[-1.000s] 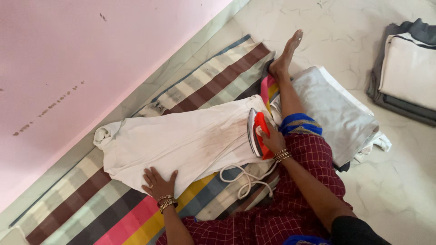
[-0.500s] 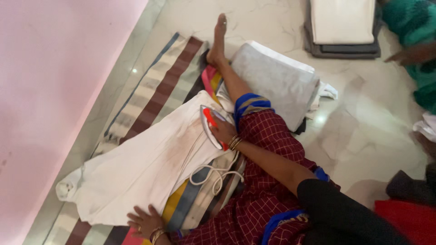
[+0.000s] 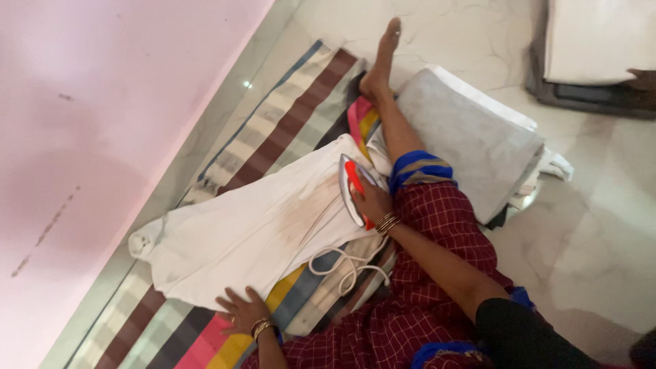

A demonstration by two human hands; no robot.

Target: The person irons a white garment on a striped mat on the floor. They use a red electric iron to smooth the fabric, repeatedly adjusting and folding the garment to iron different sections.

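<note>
1. Now the red-handled electric iron with its silver soleplate [image 3: 354, 191] is gripped by the right hand [image 3: 372, 202], fingers closed around the handle; it is tipped onto its side at the three o'clock edge of the white cotton garment [image 3: 253, 229], the soleplate facing nine o'clock.

2. Compared with one second ago, the iron is seen at much the same corner of the garment, beside the knee; what has mostly shifted is the view, which swung toward three o'clock and has come partly back.

3. The left hand [image 3: 238, 311] is laid flat, fingers spread and gripping nothing, on the six o'clock hem of the garment. Over the last second it has been kept there, pinning the cloth.

4. A brownish mark is seen on the garment just at nine o'clock of the iron; it was already there earlier.

5. The garment is spread on a striped multicoloured mat [image 3: 287, 130] along a pink wall [image 3: 102, 102].

6. The white cord [image 3: 342, 263] is looped on the mat at six o'clock of the iron.

7. A folded grey cloth [image 3: 471, 147] lies at three o'clock of the outstretched leg; a stack of folded fabric [image 3: 594, 48] sits at one o'clock.

8. Judged from this, pressing is paused, with the iron held off the cloth.
</note>
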